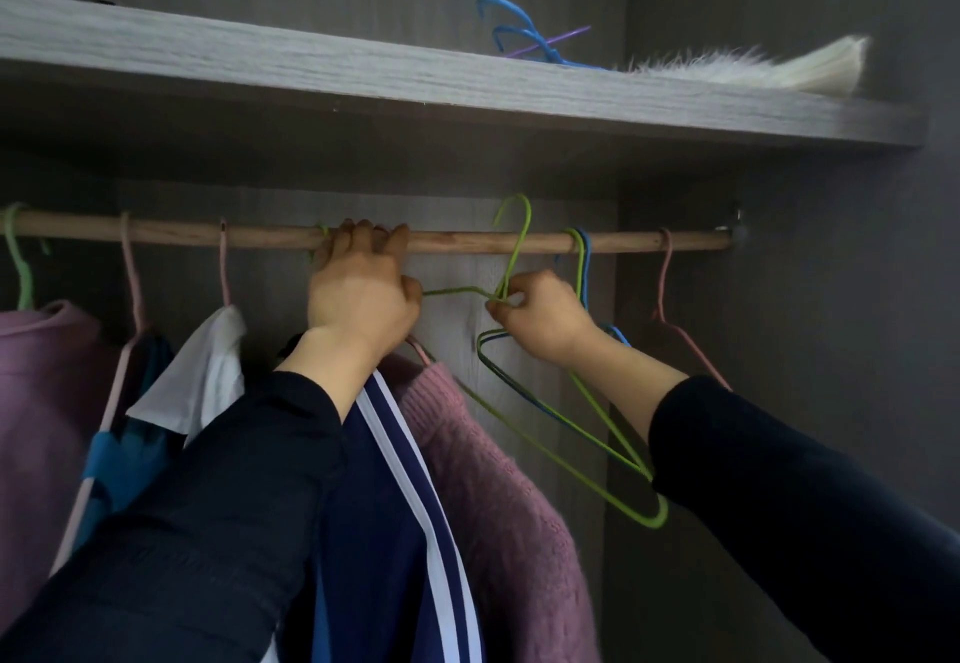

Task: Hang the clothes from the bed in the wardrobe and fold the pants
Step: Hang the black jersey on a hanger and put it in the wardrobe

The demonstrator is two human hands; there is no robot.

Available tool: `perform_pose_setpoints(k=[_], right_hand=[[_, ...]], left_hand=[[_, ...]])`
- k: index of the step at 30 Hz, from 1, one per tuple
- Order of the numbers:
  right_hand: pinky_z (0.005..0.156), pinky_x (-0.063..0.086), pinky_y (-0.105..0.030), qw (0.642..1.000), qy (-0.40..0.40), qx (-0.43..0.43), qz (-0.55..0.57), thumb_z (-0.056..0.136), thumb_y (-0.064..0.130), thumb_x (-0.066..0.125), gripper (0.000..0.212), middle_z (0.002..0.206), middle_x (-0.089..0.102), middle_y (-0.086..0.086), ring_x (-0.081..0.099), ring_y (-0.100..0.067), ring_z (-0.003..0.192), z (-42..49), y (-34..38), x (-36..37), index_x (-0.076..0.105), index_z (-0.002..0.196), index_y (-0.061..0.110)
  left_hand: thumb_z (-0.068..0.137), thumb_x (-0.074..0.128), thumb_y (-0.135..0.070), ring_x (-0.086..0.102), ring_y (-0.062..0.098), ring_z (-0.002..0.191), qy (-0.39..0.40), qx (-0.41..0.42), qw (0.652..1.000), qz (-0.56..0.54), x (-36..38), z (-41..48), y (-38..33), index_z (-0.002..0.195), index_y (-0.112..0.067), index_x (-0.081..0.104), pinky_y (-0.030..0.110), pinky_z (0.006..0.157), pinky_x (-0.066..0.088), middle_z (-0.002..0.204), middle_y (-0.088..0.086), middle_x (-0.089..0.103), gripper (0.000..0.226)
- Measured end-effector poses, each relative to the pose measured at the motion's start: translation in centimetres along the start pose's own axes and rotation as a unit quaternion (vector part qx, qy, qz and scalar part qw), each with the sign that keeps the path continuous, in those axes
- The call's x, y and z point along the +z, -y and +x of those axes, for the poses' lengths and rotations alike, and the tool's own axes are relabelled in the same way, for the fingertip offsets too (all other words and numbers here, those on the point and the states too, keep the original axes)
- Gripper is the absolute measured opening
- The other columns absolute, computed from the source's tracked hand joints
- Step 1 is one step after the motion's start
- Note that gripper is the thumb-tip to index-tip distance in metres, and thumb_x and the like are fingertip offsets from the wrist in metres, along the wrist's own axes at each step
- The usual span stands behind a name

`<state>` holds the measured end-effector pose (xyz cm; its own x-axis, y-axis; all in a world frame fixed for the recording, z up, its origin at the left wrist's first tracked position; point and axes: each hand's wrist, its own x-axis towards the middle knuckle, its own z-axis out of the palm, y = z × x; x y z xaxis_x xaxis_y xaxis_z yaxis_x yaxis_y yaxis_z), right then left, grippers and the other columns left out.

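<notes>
1. Since the shelf [363,75] sits low over the rod [457,241], there is little headroom. I would lift a hook only just clear and bring it forward, not upward.
2. Clothes already hung fill the left and middle of the rod. A pink sweater [498,480] and a striped garment [384,506] hang right under the arms, so it seems wise to draw wire out to the right, away from them.
3. An empty green hanger [520,246] is the thing in hand. Its hook stands in front of the rod with its top above it, apparently unhooked, and one shoulder reaches toward the left hand [363,293]. It looks meant for a garment from the bed, which is out of view.
4. Spare hangers [583,267], green and blue, hang just beside it and overlap it lower down. Tilting the held one free before pulling should avoid a tangle.
5. Fingers of the left hand curl over the rod, gripping it. That should steady the rod.
6. At the hanger's neck the right hand [540,319] pinches the wire, a grip low enough to steer the hook.
</notes>
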<state>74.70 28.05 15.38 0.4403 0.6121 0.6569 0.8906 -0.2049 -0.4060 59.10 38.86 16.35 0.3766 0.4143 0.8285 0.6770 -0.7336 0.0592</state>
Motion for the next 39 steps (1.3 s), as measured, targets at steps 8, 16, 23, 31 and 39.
perform_pose_setpoints(k=[8,16,23,31,39], right_hand=[[0.058,0.037,-0.024,0.995,0.006,0.048,0.091,0.091,0.032,0.061,0.04,0.048,0.048,0.006,0.049,-0.015,0.052,-5.8,-0.6,0.1,0.052,0.054,0.019],[0.051,0.042,-0.028,0.994,0.04,0.095,0.039,0.089,0.032,0.061,0.04,0.05,0.049,-0.003,0.046,-0.015,0.045,-15.8,-2.0,-6.9,0.055,0.059,0.006],[0.036,0.038,-0.015,0.977,0.07,0.18,0.088,0.09,0.023,0.061,0.03,0.047,0.055,0.003,0.05,-0.01,0.031,-30.2,-5.4,-16.8,0.059,0.063,0.009],[0.04,0.042,-0.02,0.938,0.056,0.338,0.056,0.09,0.023,0.064,0.03,0.047,0.056,0.004,0.051,-0.006,0.035,-51.0,-13.5,-31.6,0.061,0.062,0.011],[0.039,0.039,-0.017,0.872,-0.006,0.488,-0.038,0.088,0.021,0.063,0.031,0.057,0.058,-0.009,0.05,-0.01,0.037,-68.8,-21.5,-44.4,0.064,0.069,-0.003]], left_hand=[[0.095,0.043,-0.036,0.011,0.034,0.145,0.055,-0.04,0.996,-0.054,-0.6,-0.8,-1.1,0.152,-0.021,0.021,0.045,0.118,0.016,0.158,0.016,0.014,0.063],[0.094,0.045,-0.033,0.028,0.037,0.138,0.086,-0.031,0.987,-0.135,-2.3,-8.2,-8.5,0.141,-0.014,0.044,0.044,0.117,0.018,0.153,0.022,0.024,0.051],[0.09,0.051,-0.02,0.03,0.032,0.139,0.074,-0.032,0.946,-0.315,-5.5,-18.9,-20.5,0.137,-0.015,0.043,0.045,0.105,0.035,0.155,0.012,0.024,0.048],[0.089,0.05,-0.012,0.016,0.028,0.144,0.137,0.078,0.905,-0.394,-10.4,-35.8,-38.8,0.139,-0.013,0.037,0.047,0.106,0.036,0.156,0.011,0.016,0.051],[0.089,0.047,-0.016,0.021,0.029,0.142,0.289,0.237,0.829,-0.416,-13.1,-49.2,-58.7,0.14,-0.008,0.038,0.039,0.113,0.027,0.154,0.018,0.023,0.052]])
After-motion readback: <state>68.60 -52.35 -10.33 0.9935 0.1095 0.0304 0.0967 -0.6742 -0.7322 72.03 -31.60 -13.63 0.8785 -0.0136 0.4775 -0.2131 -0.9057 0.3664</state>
